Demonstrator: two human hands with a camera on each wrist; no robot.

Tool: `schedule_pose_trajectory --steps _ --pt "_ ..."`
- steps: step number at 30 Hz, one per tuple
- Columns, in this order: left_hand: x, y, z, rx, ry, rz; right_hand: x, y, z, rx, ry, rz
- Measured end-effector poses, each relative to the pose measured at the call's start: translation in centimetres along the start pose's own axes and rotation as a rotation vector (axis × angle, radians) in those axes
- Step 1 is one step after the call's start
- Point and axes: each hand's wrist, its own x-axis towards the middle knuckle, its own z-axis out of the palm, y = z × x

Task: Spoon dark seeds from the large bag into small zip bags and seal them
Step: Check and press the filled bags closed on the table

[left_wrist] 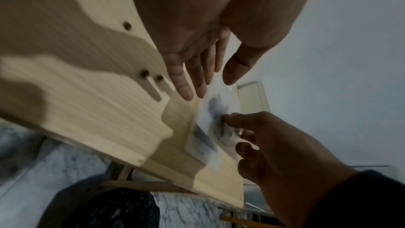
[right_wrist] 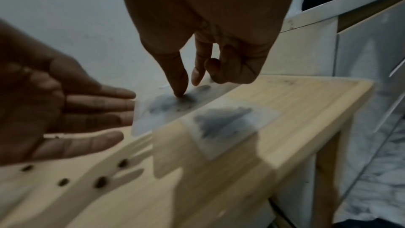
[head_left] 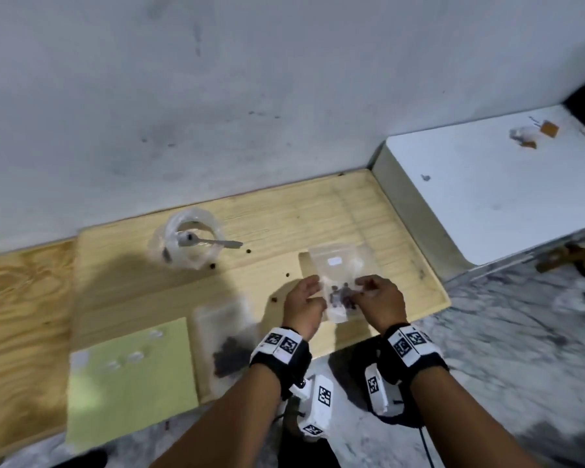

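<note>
A small clear zip bag [head_left: 339,296] with a few dark seeds is lifted just above the wooden table [head_left: 284,224]. My right hand [head_left: 362,287] pinches its right side between thumb and forefinger [right_wrist: 179,82]. My left hand [head_left: 313,288] is flat, its straight fingers [right_wrist: 105,105] at the bag's [right_wrist: 162,110] left edge. In the left wrist view the left hand [left_wrist: 206,86] reaches toward the bag [left_wrist: 215,108]. The large clear bag [head_left: 186,243] stands at the back left with the spoon [head_left: 213,243] lying across its mouth.
Empty zip bags [head_left: 335,261] lie stacked behind my hands. A filled bag [right_wrist: 225,124] lies flat under the held one, another filled bag [head_left: 227,349] beside a green sheet [head_left: 132,376]. Loose seeds [head_left: 212,265] dot the table. A white cabinet [head_left: 487,184] adjoins on the right.
</note>
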Motion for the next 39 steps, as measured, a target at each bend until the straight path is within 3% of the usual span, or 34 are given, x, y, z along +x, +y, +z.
schedule_pose_trajectory --steps 6,10,13,16,18,21,26,30,35,39 --pt "3.2 0.0 6.8 0.164 -0.086 -0.117 4.4 3.4 -2.3 -0.247 0.033 0.034" --pt "4.2 -0.6 7.4 0.218 -0.063 -0.149 5.0 4.3 -2.0 -0.311 -0.055 0.038" --pt "3.7 -0.5 6.4 0.212 -0.064 -0.137 4.2 4.1 -1.7 -0.324 -0.003 -0.017" --pt "2.1 0.3 4.2 0.158 -0.051 -0.089 2.2 2.6 -0.8 -0.222 0.1 -0.15" --pt "0.4 0.8 2.0 0.122 -0.036 -0.049 0.5 1.2 0.8 -0.138 0.088 -0.218" --pt "-2.1 0.9 -2.7 0.094 0.061 0.03 -2.3 -0.6 4.3 -0.035 -0.09 -0.258" --pt "-5.9 -0.8 -12.0 0.096 0.338 0.082 -7.6 -3.6 10.0 -0.158 -0.412 -0.253" --pt "-8.1 -2.8 -17.1 0.264 0.51 0.046 -10.2 -4.5 13.4 -0.324 -0.466 -0.153" --pt "-9.3 -4.3 -18.5 0.304 0.361 -0.063 -12.2 -4.7 15.0 -0.404 -0.423 -0.118" --pt "-9.8 -4.6 -18.0 0.281 0.341 -0.065 -12.9 -4.7 15.1 -0.382 -0.358 -0.088"
